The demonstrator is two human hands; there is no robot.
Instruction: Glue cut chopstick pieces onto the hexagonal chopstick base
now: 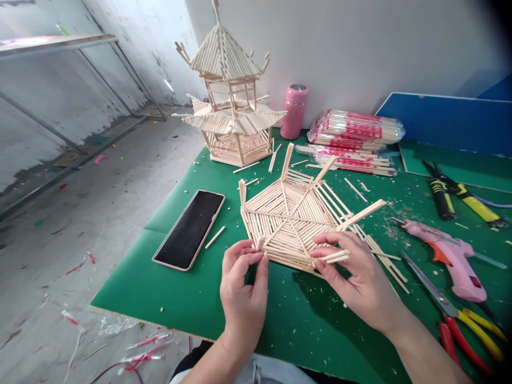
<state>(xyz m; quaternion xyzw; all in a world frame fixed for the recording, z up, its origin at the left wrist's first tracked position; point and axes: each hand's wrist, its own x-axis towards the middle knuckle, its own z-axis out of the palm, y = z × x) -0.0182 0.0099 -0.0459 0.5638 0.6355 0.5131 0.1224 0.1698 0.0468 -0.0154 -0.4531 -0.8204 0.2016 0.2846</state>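
While the left hand [242,285] pinches a short pale wooden post [261,244] at the near-left corner, thumb and fingers pressed together on it, the right hand [360,280] has its thumb below and its other fingers above a bundled-stick post [336,257] at the near-right corner, pinching it near the base. Both posts belong to a flat hexagonal platform of pale wooden sticks [287,213], which lies on the green-topped desk [188,298] near its front edge; four more posts [287,162] stand or lean at its other corners. To its left lies a dark-screened smartphone [189,229], and behind it stands a two-tiered pale stick pagoda [234,125] beside a pink flask [294,114]. Plastic-wrapped red-and-white stick packs [356,130] lie beyond, while a pink glue gun [450,253] and scissors with red and yellow handles [451,308] rest on the right.
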